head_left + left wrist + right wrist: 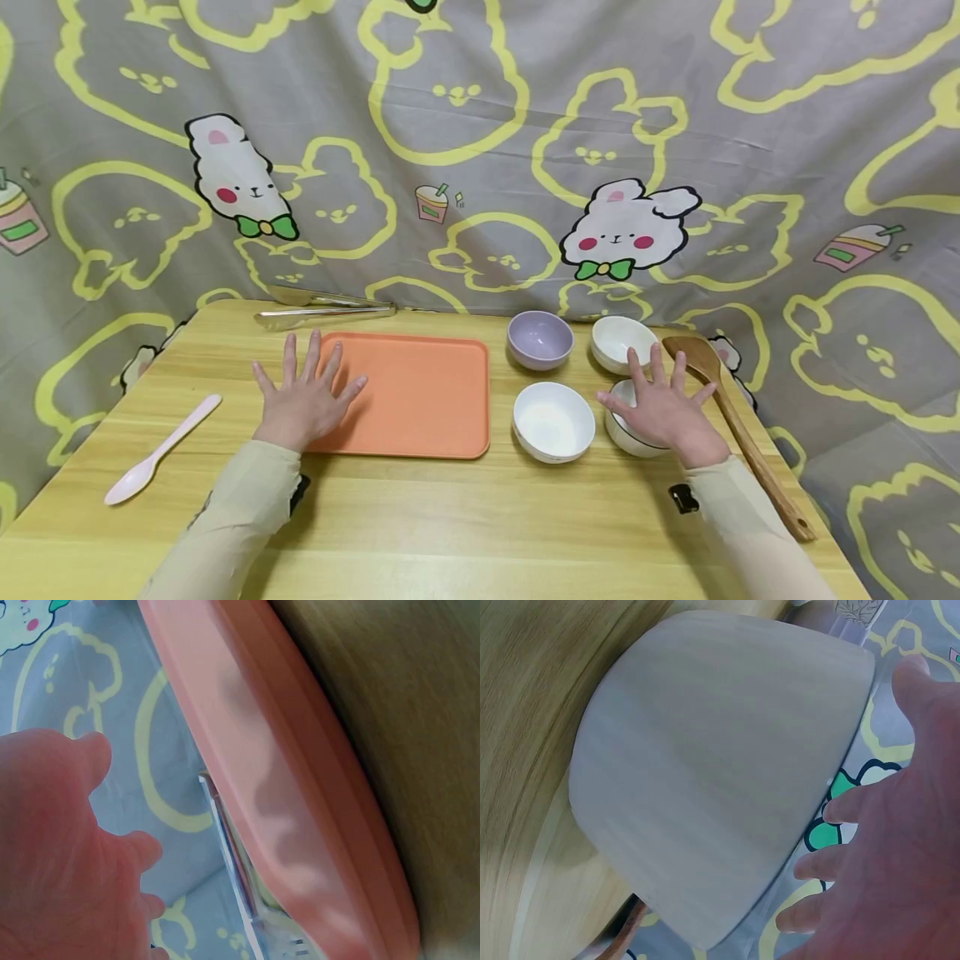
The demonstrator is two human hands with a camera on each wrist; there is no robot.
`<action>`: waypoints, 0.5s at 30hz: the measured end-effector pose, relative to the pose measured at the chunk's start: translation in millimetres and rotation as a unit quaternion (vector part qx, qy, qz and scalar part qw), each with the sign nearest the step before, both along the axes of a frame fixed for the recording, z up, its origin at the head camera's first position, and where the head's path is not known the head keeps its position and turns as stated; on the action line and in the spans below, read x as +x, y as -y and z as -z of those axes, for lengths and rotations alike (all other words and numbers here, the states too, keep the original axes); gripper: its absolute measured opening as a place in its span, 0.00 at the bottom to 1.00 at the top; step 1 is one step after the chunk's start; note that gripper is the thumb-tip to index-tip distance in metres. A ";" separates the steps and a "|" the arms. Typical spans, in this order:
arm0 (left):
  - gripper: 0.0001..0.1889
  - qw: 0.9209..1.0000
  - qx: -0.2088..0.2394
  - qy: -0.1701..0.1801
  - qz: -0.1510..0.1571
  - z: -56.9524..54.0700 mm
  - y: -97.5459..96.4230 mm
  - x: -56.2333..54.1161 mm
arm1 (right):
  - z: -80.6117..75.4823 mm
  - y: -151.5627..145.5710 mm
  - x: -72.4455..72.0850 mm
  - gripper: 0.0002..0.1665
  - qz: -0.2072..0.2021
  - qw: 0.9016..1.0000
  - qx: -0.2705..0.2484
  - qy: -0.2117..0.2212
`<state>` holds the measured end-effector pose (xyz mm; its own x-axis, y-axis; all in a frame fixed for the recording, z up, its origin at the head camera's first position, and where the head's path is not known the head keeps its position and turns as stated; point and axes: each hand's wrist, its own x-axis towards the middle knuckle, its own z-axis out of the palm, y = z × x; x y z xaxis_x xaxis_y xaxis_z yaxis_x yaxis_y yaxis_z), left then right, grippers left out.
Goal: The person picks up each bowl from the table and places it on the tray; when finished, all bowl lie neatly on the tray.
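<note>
With fingers spread, my left hand (302, 402) hovers over the left edge of an orange tray (420, 396), holding nothing. The same tray (262, 750) fills the middle of the left wrist view, beside the palm. My right hand (667, 408) is also spread, above a white bowl with a dark rim (633, 437), which it partly hides. In the right wrist view the bowl's side (720, 772) appears close up, apart from the fingers. Nearby stand a white bowl (553, 423), a purple bowl (540, 340) and another white bowl (621, 340) behind.
Metal tongs (330, 310) lie behind the tray. A pale pink spoon (161, 450) is at the left of the wooden table (450, 533). On the right lies a long wooden spatula (750, 442). A patterned grey curtain (480, 125) hangs along the table's back and sides.
</note>
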<state>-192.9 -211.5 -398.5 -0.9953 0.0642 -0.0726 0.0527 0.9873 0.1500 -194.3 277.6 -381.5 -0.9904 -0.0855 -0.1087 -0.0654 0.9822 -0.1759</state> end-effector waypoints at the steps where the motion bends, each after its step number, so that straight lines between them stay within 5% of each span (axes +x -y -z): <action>1: 0.46 1.000 -0.001 0.000 0.000 -0.1 -0.1 0.1 | -0.1 -0.2 0.0 0.59 -0.001 1.000 -0.001 0.000; 9: 0.47 1.000 0.004 -0.010 0.004 0.4 0.0 0.7 | -2.7 1.1 1.1 0.57 -0.007 1.000 -0.002 -0.006; 15: 0.45 0.997 0.055 -0.053 0.031 5.9 12.3 -3.1 | -11.1 14.7 9.2 0.50 -0.055 0.996 -0.046 -0.057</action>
